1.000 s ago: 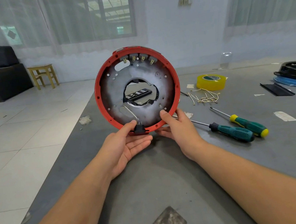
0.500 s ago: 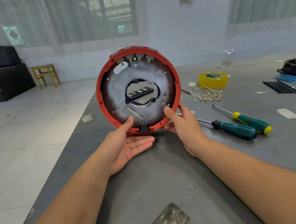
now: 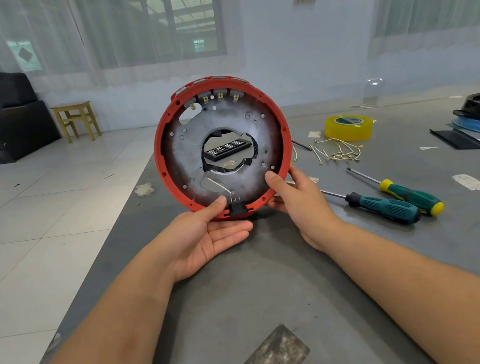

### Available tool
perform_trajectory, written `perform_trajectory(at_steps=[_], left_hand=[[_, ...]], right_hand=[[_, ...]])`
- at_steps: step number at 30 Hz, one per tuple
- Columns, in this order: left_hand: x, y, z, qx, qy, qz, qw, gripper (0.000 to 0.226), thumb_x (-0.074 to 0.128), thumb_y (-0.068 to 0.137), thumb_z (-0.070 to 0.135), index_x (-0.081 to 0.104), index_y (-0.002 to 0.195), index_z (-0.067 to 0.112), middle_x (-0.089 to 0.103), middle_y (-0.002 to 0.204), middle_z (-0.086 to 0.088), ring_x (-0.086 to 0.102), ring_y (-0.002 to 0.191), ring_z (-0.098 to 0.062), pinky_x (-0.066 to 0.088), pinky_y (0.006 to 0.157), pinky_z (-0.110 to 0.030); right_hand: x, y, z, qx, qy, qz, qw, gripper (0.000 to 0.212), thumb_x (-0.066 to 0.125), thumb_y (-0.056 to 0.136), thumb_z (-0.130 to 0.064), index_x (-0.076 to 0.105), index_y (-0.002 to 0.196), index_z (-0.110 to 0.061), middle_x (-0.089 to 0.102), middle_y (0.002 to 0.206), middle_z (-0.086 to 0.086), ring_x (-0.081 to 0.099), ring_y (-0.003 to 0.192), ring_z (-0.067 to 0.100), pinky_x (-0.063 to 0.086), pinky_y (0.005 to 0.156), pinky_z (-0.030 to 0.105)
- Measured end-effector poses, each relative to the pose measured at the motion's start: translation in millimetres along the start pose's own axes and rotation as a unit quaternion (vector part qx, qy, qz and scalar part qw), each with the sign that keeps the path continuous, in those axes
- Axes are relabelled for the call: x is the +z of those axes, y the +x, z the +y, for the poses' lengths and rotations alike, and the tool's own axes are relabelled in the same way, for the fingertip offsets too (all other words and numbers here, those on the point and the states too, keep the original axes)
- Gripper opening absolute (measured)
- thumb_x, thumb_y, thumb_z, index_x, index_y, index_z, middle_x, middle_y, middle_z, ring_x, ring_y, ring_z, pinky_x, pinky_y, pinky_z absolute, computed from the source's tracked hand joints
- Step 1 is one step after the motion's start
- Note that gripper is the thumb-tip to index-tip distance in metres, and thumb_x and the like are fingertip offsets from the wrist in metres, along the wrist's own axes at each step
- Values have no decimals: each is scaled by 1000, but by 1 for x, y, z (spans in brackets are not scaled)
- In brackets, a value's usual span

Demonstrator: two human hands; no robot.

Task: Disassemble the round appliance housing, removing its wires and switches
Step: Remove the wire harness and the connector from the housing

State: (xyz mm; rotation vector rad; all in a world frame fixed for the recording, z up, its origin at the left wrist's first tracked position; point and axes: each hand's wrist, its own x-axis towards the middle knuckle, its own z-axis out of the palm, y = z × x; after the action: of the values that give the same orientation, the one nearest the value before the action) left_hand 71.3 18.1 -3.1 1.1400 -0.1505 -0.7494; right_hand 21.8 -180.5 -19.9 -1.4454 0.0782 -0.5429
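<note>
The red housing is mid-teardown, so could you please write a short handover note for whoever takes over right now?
Left hand: holds the housing at its lower rim, thumb beside the black switch.
Right hand: grips the lower right rim.
Housing stands on edge on the table, open side toward the camera.
Done: loose wires lie by the tape.
Left: the black switch, its white wire, the four terminals at the top.
Screwdrivers lie to the right.

The round red housing [image 3: 162, 149] stood upright on its edge above the grey table, its open side facing the camera. A grey metal plate [image 3: 264, 144] with a ragged central hole lined it. Four terminal switches [image 3: 213, 98] sat along its top rim; a black socket [image 3: 237, 208] with a white wire [image 3: 217, 184] sat at the bottom.
</note>
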Motion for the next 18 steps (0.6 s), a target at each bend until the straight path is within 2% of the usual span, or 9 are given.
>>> perform_trajectory(at_steps=[2,4,6,8,9,11,14,16,18], left_hand=[[0,1,0,5,-11,5,1000,35,67,100,22,65,123,-4,74,111,-32,78,101,-36,65,69,-37],[0,1,0,9,-30,11,999,31,67,100,19,64,121,-4,75,111,-31,78,101,-35,66,70,-39],[0,1,0,9,-33,15,999,27,67,100,16,63,119,-4,75,110,-31,78,101,-35,66,69,-39],[1,0,0,9,-29,18,999,28,67,101,16,62,119,-5,75,109,-31,78,101,-35,66,69,-40],[1,0,0,11,-28,19,999,28,66,101,16,61,121,-5,75,109,-31,78,101,-35,66,70,-40],[1,0,0,14,-31,22,999,27,65,102,16,62,122,-3,74,110,-32,78,101,-35,66,69,-40],[1,1,-1,16,-44,33,998,16,60,106,14,64,113,0,74,111,-32,79,99,-34,66,67,-39],[1,1,-1,19,-52,36,998,17,58,106,13,65,112,-1,75,112,-31,79,99,-34,66,67,-38],[1,2,-1,22,-55,37,998,20,57,107,14,64,117,-2,75,113,-30,79,100,-33,66,68,-38]], right_hand=[[-2,0,-2,7,-8,-16,1000,31,66,98,-34,63,129,-28,77,94,-4,72,88,13,58,77,24],[-6,-2,-3,6,-54,-27,998,33,65,97,-40,61,129,-30,76,97,-10,72,96,16,59,85,31],[-11,-5,-5,-12,-154,-30,988,41,62,96,-50,57,134,-35,74,111,-14,70,104,14,57,92,37],[-19,-14,-10,-54,-297,-23,953,48,55,94,-60,50,139,-42,70,116,-21,68,99,7,54,88,34],[-24,-18,-12,-78,-359,-22,930,51,52,95,-61,47,142,-43,69,120,-19,67,102,7,53,90,35],[-35,-28,-15,-126,-481,-20,868,56,51,98,-55,45,149,-31,62,137,-6,57,122,14,47,103,37],[-57,-38,-25,-218,-658,15,720,48,56,99,-42,58,140,-19,59,140,0,47,132,23,40,108,40],[-71,-41,-33,-205,-719,32,664,42,55,98,-41,63,135,-22,61,136,-2,49,130,24,42,105,43],[-81,-40,-38,-134,-765,41,628,42,50,98,-45,62,134,-25,61,133,-3,51,126,24,42,103,42]])
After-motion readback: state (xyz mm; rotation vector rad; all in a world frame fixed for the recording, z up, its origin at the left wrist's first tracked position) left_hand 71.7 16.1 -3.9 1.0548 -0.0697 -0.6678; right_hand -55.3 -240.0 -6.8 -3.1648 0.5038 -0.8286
